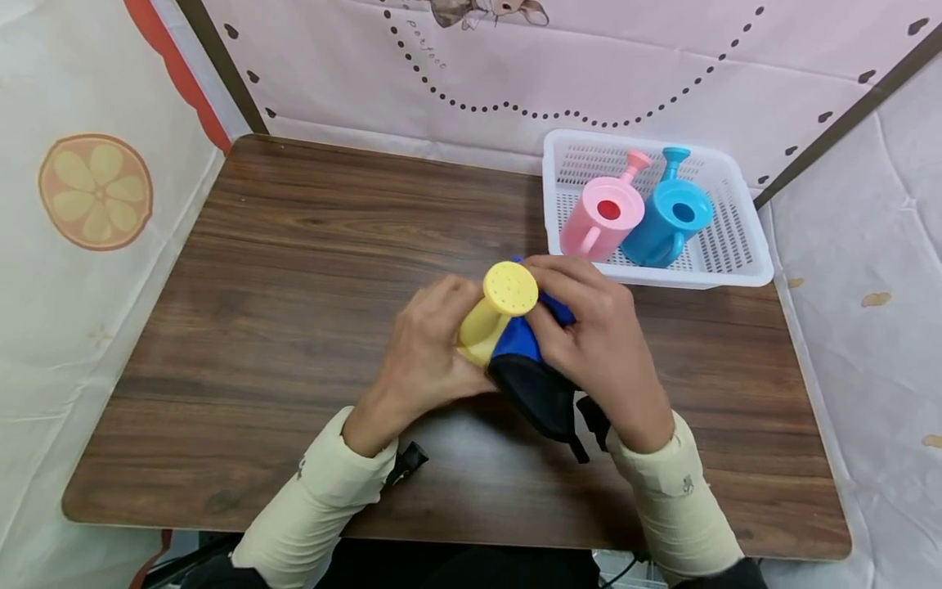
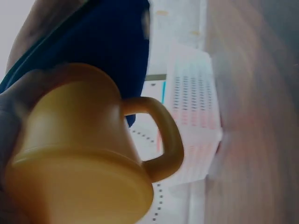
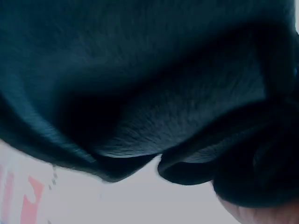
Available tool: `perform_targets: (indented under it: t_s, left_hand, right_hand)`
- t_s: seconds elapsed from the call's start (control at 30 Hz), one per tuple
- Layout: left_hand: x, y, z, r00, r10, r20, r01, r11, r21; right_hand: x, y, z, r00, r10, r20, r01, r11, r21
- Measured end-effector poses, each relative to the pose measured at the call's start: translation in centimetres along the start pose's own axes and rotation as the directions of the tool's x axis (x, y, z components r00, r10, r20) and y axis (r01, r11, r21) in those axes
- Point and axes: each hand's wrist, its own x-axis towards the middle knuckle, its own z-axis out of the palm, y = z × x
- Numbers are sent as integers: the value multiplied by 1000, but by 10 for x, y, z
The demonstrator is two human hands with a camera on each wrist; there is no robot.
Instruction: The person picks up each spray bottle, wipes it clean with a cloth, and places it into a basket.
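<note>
My left hand (image 1: 430, 343) grips a small yellow watering can (image 1: 480, 331), tilted above the table, its round perforated spout head pointing up towards me. Its handle and base show large in the left wrist view, where the can (image 2: 79, 135) has its base turned to the camera. With bent fingers my right hand (image 1: 599, 343) holds a blue and black cloth (image 1: 519, 339) against the can's mouth side. The cloth's black part hangs down below the hands. Dark folds of the cloth (image 3: 187, 116) fill most of the right wrist view. The right fingertips are partly hidden by the cloth.
A white perforated basket (image 1: 724, 262) stands at the table's back right. Inside it are a pink watering can (image 1: 596, 225) and a blue watering can (image 1: 655, 233), side by side. The wooden table (image 1: 294, 303) meets printed fabric walls at the back and sides.
</note>
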Motion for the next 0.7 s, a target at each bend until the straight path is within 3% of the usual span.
perform_targets:
  t_s: [0.1,0.2,0.27,0.3,0.4,0.47,0.5,0.6,0.67,0.7]
  left_hand:
    - [-4,-5,3,999,46,-10,-46,998,-53]
    - [-7,-8,2,998,63,-1,-62,983,-171]
    - [-9,-9,2,998,57,-12,-57,951,-304]
    - [-9,-9,1,999,38,-18,-42,919,-392]
    - [-8,-9,3,998,-38,-57,-5,784,-620]
    - [-7,-9,6,992,-96,-82,7,694,-720]
    - [-7,-9,8,988,-127,-87,18,654,-756]
    - [-6,-7,13,976,-186,-110,14,564,-825]
    - [-5,-6,17,965,-229,-130,-2,485,-874]
    - [-4,-6,19,958,-253,-137,-11,444,-896]
  right_hand:
    - [16,6,-6,981,146,124,-157,984,85]
    - [29,15,-15,924,261,279,-311,938,153]
    - [32,22,-20,893,289,346,-371,907,199]
    - [32,24,-22,882,299,365,-397,888,231]
    - [25,31,-20,895,297,334,-415,829,375]
    - [17,35,-14,901,324,288,-430,759,490]
    - [13,37,-10,900,347,264,-436,720,540]
    - [0,41,3,890,417,184,-422,602,678]
    - [-8,41,14,886,450,114,-375,549,747]
    - [-12,40,20,883,464,73,-347,538,768]
